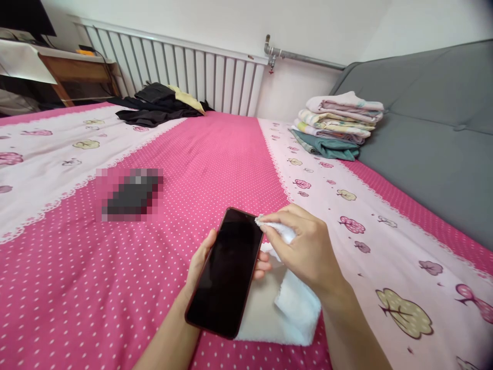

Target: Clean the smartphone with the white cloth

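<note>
A smartphone (227,275) with a dark screen and a reddish edge lies tilted in my left hand (202,257), whose thumb is on one side and fingertips show past the other. My right hand (308,246) pinches a corner of a white fluffy cloth (298,313) against the phone's upper right corner. The rest of that cloth hangs down beside and behind the phone, above the bed. Part of it is hidden by my right hand and the phone.
The bed (231,149) has a pink dotted cover. A blurred dark object (134,194) lies on the left, dark clothes (154,105) at the back. Folded fabrics (339,123) are stacked by the grey headboard (431,118). A white radiator (185,64) lines the wall.
</note>
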`<state>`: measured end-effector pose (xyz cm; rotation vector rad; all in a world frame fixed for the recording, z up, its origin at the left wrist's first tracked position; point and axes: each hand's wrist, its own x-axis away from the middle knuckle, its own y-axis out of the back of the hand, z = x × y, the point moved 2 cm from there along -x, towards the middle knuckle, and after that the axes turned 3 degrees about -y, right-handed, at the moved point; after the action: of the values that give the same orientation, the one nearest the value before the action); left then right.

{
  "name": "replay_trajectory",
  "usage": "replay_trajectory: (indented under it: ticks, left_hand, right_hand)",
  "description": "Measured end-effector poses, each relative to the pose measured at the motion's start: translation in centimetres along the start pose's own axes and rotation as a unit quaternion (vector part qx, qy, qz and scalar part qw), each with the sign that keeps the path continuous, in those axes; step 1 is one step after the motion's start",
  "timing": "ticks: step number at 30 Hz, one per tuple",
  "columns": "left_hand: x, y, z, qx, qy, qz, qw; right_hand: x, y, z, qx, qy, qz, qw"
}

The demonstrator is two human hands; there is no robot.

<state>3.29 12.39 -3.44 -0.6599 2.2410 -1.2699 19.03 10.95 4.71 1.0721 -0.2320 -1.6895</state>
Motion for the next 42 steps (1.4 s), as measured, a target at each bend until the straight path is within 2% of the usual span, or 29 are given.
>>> replay_trajectory:
  ticks: [6,11,14,16,22,24,28,33,37,42]
  left_hand:
    - [0.1,0.5,0.5,0.016,-0.025,-0.035,0.999]
    - [0.0,0.0,0.4,0.056,0.001,-0.012,0.998]
    - [-0.2,-0.7,0.5,0.030,0.042,0.012,0.999]
    - [-0.2,-0.8,0.7,0.010,0.057,0.007,0.998]
    - [0.0,0.3,1.4,-0.039,0.122,-0.033,0.991]
    - [0.0,0.3,1.4,-0.036,0.121,-0.027,0.992]
    - [-0.3,-0.6,1.1,-0.022,0.100,-0.022,0.995]
    - [-0.4,-0.8,1.2,-0.022,0.124,-0.012,0.992]
    - [-0.4,-0.5,1.2,-0.033,0.124,0.011,0.992]
    - [-0.3,-0.6,1.1,-0.048,0.142,-0.014,0.989]
  right_hand:
    - [0.5,-0.7,0.4,0.000,0.014,0.061,0.998]
    - [0.6,-0.4,1.0,0.010,0.021,0.025,0.999]
    - [0.6,-0.2,1.0,0.037,0.023,-0.023,0.999]
    - [0.6,-0.3,0.9,0.060,0.029,-0.026,0.997]
    - [0.8,-1.0,0.9,0.068,0.048,0.069,0.994]
    - [0.8,-1.0,0.8,0.069,0.046,0.071,0.994]
    - [0.6,-0.7,0.4,0.095,0.024,0.013,0.995]
    - [0.5,-0.7,0.3,0.056,0.031,0.084,0.994]
    - [0.5,-0.5,0.2,0.073,-0.003,0.055,0.996]
    - [0.7,-0.7,0.5,0.039,0.013,0.126,0.991]
